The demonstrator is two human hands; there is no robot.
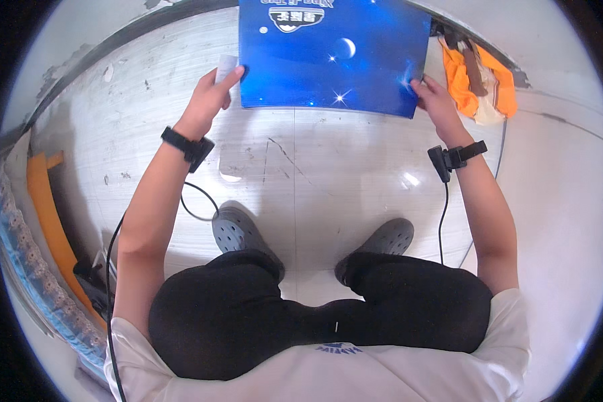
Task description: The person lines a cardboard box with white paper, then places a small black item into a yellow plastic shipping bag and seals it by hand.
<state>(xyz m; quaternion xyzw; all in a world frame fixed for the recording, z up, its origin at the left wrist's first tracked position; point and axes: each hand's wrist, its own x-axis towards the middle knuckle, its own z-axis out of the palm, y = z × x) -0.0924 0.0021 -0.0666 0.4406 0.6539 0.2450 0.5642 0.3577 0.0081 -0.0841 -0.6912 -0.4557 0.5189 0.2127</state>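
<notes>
A blue cardboard box [331,65] printed with a crescent moon, stars and upside-down writing spans the top middle of the view. Only one broad face shows; its far end runs out of the picture. My left hand [213,98] grips its left edge, thumb against the side. Beside that thumb, a small pale piece [226,68] sticks up from the same hand; whether it belongs to the box I cannot tell. At the near right corner, my right hand [439,103] pinches the edge, some fingers hidden behind it. Black straps with small devices circle both wrists.
Pale, scuffed floor tiles [301,166] lie under the box and around my grey clogs [236,228]. Orange cloth [462,75] lies by the wall on the right. Left stand an orange board [52,201] and lace-trimmed blue fabric [25,251]. Black cables [113,251] trail from my wrists.
</notes>
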